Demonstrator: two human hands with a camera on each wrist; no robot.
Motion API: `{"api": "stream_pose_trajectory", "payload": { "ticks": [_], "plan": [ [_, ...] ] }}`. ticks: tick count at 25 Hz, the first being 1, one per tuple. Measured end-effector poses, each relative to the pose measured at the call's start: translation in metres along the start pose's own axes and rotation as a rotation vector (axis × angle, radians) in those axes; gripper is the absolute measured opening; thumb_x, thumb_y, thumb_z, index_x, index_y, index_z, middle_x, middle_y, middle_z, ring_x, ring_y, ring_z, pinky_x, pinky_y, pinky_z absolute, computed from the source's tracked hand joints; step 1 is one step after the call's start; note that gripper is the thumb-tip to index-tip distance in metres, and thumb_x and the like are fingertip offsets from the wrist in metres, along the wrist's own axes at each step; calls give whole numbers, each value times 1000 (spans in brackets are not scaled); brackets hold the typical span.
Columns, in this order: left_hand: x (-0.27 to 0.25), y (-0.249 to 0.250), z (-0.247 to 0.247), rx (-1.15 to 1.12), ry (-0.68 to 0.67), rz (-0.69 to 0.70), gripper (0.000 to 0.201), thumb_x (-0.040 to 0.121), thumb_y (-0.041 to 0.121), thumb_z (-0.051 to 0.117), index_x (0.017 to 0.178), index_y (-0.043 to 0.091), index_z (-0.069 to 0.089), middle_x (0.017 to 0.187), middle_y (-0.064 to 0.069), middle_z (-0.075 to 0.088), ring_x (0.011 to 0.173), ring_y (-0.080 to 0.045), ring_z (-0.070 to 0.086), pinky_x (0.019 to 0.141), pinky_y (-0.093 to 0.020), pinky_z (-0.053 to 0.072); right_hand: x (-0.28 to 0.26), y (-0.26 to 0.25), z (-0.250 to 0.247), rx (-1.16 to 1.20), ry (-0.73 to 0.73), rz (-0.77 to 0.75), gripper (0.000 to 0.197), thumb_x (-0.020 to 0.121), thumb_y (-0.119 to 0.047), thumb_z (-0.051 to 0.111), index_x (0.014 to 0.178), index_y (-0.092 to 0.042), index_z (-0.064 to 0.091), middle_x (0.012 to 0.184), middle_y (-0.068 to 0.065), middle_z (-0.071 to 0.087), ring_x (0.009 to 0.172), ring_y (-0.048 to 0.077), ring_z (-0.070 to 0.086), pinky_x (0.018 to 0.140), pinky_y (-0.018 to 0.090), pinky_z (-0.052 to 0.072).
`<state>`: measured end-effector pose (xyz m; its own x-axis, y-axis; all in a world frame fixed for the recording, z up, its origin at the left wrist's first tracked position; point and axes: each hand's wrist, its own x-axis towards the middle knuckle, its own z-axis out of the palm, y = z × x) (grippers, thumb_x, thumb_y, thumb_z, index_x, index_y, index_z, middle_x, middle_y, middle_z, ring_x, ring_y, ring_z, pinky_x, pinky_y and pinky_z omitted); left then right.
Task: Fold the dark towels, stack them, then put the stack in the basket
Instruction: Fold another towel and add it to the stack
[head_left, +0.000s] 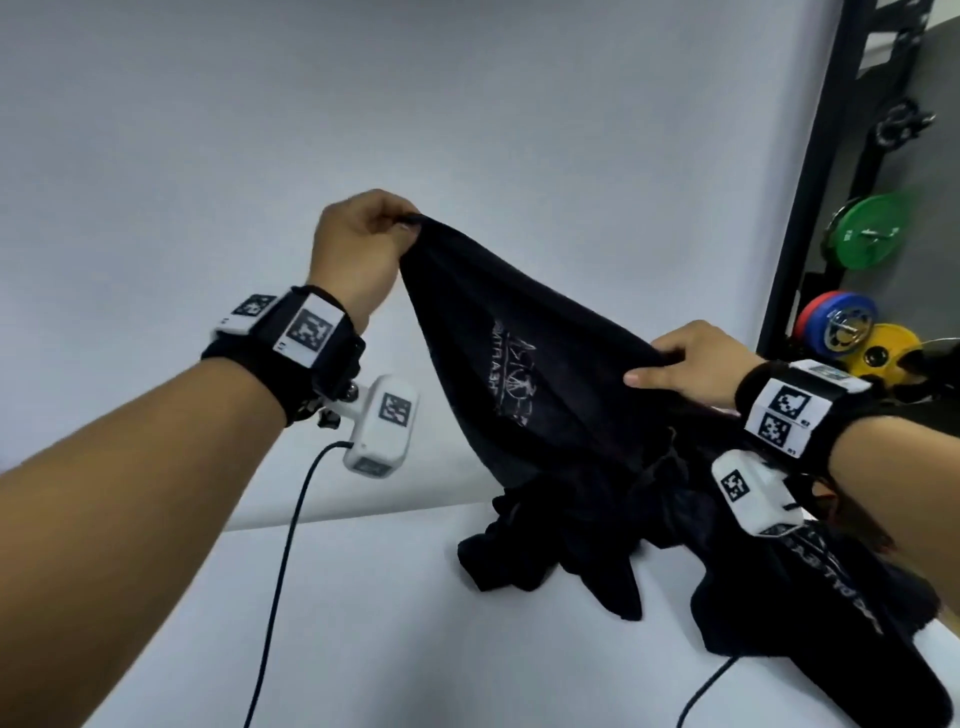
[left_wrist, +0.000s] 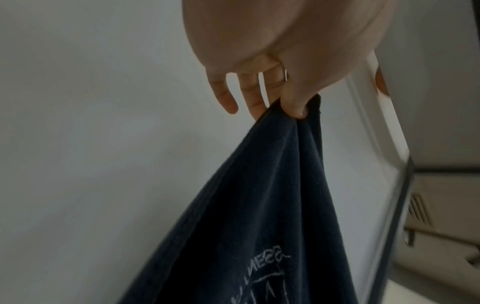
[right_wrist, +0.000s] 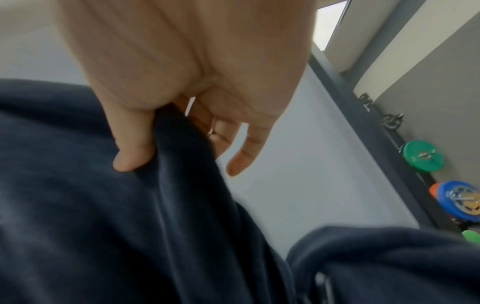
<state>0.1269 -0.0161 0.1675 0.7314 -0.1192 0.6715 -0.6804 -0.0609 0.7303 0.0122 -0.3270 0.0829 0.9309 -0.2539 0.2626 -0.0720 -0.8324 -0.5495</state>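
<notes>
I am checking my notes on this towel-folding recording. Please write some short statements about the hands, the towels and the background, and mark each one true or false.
1. The left hand pinches the top edge of a dark towel and holds it up. True.
2. The right hand hangs free and touches nothing. False: it grips the same towel lower down.
3. More dark towels lie crumpled on the white table. True.
4. The lifted towel is plain, with no print. False: it bears a pale printed logo.
5. A green weight plate shows in the background on the right. True.
6. A folded stack already sits in a basket. False: no basket or stack is in view.
</notes>
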Motion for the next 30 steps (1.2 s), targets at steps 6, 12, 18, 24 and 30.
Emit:
{"api": "stream_pose_trajectory", "payload": {
  "ticks": [6,12,18,24,30],
  "plan": [
    [59,13,-93,83,184,37,27,84,3,58,73,27,64,71,3,61,62,-6,56,65,-21,48,35,-41,-31,165,161,-56,34,77,-22,80,63,-13,51,56,-3,48,53,14,43,55,26,34],
    [74,37,-192,191,345,55,16,83,9,63,76,23,66,59,16,60,53,5,54,60,-14,46,56,-118,-34,1,133,-64,24,74,-27,81,87,-19,62,88,4,69,78,22,62,74,31,48],
    [43,69,-155,220,-228,131,16,90,4,59,79,16,62,73,-1,63,65,-10,58,62,-20,46,43,-333,28,358,-132,-486,33,81,-24,76,110,-14,63,96,-1,71,85,12,68,78,27,54],
    [-4,22,-189,-84,33,-83,20,91,19,63,96,15,45,90,-4,52,80,-20,57,73,-41,56,47,-422,45,-5,50,-566,6,81,-23,74,84,-18,71,79,0,68,70,14,63,70,26,51],
    [-46,-31,-237,80,-315,-212,28,75,30,73,101,26,65,103,-2,71,91,-18,69,88,-40,56,48,-469,30,235,277,-493,7,81,-24,76,81,-22,70,82,-2,70,79,18,70,78,33,58]
  ]
}}
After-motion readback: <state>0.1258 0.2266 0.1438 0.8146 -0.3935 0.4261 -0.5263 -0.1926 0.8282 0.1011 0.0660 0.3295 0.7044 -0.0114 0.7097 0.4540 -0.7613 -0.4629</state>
